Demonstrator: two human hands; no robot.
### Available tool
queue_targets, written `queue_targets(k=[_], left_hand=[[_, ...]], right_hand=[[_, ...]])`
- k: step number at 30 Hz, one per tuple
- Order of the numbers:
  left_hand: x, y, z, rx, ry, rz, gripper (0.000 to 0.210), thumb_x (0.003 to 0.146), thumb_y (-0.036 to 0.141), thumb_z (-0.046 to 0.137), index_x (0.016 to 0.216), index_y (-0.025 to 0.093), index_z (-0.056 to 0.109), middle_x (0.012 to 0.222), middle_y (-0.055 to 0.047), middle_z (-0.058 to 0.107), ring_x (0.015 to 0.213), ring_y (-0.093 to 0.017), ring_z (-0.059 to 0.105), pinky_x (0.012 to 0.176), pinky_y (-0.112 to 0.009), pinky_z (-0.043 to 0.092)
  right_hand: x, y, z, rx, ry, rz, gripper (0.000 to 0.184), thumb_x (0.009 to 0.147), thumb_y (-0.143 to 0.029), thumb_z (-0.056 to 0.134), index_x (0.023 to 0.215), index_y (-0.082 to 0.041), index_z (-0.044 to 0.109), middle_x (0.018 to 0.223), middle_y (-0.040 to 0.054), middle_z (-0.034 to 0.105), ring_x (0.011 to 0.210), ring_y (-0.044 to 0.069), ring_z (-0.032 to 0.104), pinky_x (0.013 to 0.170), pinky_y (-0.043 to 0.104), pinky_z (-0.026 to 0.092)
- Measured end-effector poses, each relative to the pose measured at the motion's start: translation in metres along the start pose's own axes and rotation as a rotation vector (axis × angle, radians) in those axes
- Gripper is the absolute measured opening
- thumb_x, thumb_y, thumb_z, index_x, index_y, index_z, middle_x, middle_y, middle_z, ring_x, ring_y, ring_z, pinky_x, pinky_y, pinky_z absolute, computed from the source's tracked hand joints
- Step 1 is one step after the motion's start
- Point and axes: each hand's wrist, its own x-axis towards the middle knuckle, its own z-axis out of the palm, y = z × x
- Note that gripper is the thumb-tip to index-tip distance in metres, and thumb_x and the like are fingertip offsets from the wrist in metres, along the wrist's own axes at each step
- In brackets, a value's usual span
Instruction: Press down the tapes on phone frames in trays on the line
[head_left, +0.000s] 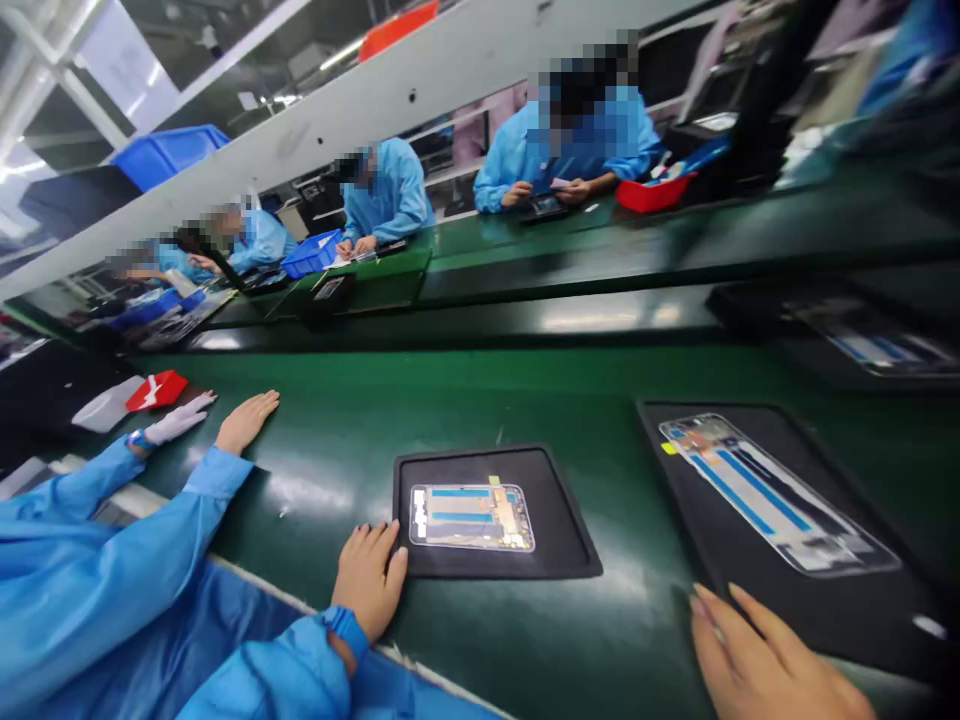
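Frame (472,517) lying flat in tray (559,470), long axis across me, my left hand (367,580) open at tray's edge, right hand (757,660) open, cut off below.

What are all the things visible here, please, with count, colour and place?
black tray: two, black, on the belt; the second to the right
phone frame: two, silver and blue, one in each tray; the second
green belt: one, green, across the middle
co-worker's hands: two, one in a white glove, left on the belt
red bin: one, red, far side
left hand: at the near tray's left edge
right hand: by the right tray's near edge
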Motion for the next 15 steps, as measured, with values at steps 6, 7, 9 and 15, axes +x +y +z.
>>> queue_targets(k=[6,7,9,15], left_hand=[[0.018,0.003,-0.006,-0.017,-0.059,-0.037,0.038,0.084,0.033,0.034,0.115,0.021,0.054,0.11,-0.006,0.06,0.102,-0.025,0.051,0.088,-0.044,0.038],[0.025,0.004,-0.007,-0.03,-0.076,-0.039,0.038,0.084,0.033,0.034,0.116,0.022,0.053,0.11,-0.006,0.059,0.102,-0.025,0.051,0.089,-0.044,0.038],[0.041,0.003,-0.007,-0.058,-0.11,-0.051,0.038,0.084,0.032,0.034,0.116,0.022,0.053,0.112,-0.006,0.058,0.104,-0.026,0.049,0.09,-0.045,0.036],[0.089,-0.009,0.005,-0.156,-0.109,-0.072,0.038,0.085,0.029,0.032,0.113,0.022,0.055,0.112,-0.006,0.058,0.105,-0.026,0.049,0.092,-0.044,0.035]], right_hand=[[0.002,-0.026,-0.022,-0.017,-0.028,-0.074,0.035,0.078,-0.01,0.029,0.082,-0.02,0.063,0.095,0.0094,0.066,0.092,0.024,0.058,0.073,0.037,0.043],[0.005,-0.034,-0.024,0.005,-0.037,-0.044,0.034,0.079,-0.013,0.03,0.082,-0.02,0.063,0.094,0.0093,0.066,0.089,0.023,0.059,0.074,0.037,0.043],[0.013,-0.054,-0.024,0.053,-0.039,0.046,0.029,0.083,-0.021,0.033,0.083,-0.019,0.062,0.087,0.009,0.067,0.081,0.023,0.061,0.073,0.036,0.045],[0.063,-0.105,-0.026,0.272,-0.146,0.317,0.032,0.086,-0.035,0.035,0.084,-0.019,0.062,0.084,0.0053,0.068,0.078,0.02,0.063,0.071,0.031,0.049]])
